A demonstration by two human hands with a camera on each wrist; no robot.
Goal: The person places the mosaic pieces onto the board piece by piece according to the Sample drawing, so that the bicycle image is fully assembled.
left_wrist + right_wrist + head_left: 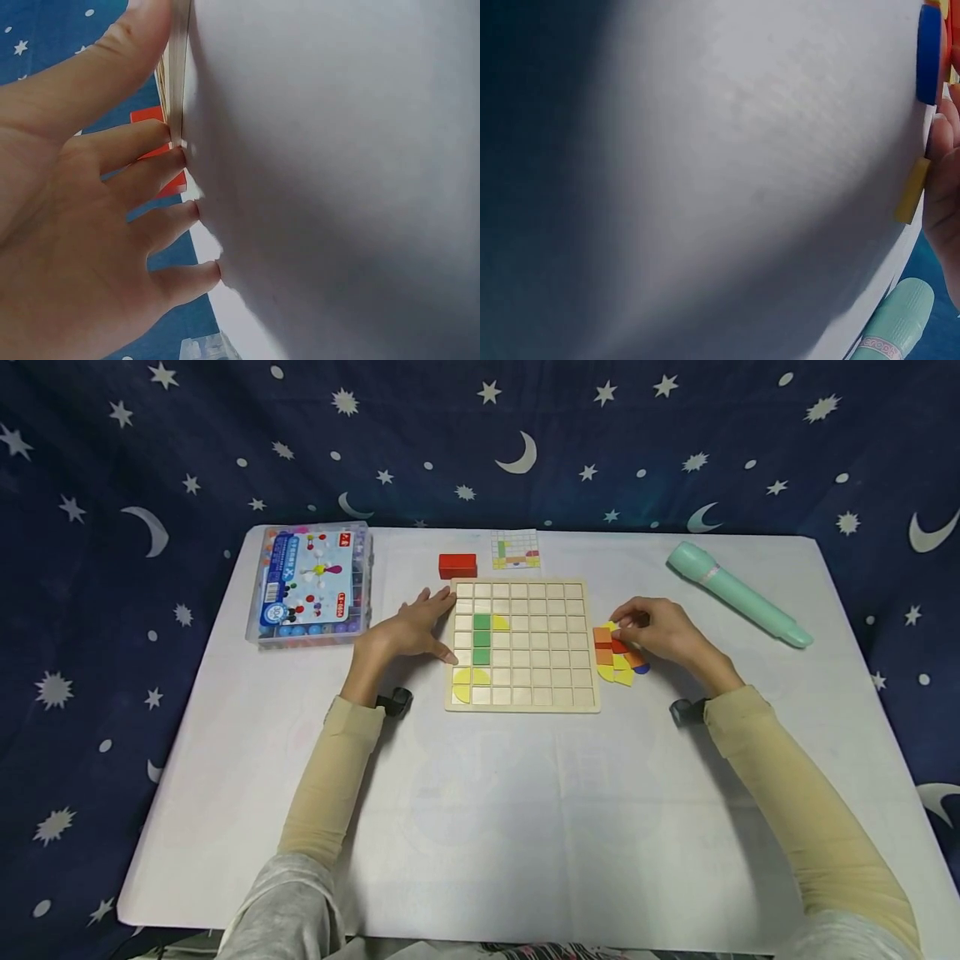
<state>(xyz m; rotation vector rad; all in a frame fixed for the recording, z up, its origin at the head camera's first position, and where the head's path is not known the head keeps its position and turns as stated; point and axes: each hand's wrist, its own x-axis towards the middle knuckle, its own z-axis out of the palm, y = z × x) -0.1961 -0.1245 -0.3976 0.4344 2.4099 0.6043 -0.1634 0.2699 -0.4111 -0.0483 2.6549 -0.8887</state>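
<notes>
A wooden grid board [540, 647] lies on the table. Three green squares [482, 639] form a column on it, with a yellow quarter-round [500, 622] beside the top one and more yellow rounded pieces [471, 678] at its lower left. My left hand [411, 627] rests at the board's left edge, fingers spread and thumb apart; the left wrist view shows the fingertips along that side. Over a pile of orange, red, yellow and blue pieces [622, 676] right of the board, my right hand [656, 628] has thumb and bent fingers among the pieces; I cannot tell whether they pinch one.
A red block [457, 566] and a small printed pattern card [515, 549] sit behind the board. At the back left stands a clear plastic case [309, 585] of coloured beads. A mint-green tube-shaped case [738, 595] lies at the back right. A star-patterned cloth [420, 435] hangs behind.
</notes>
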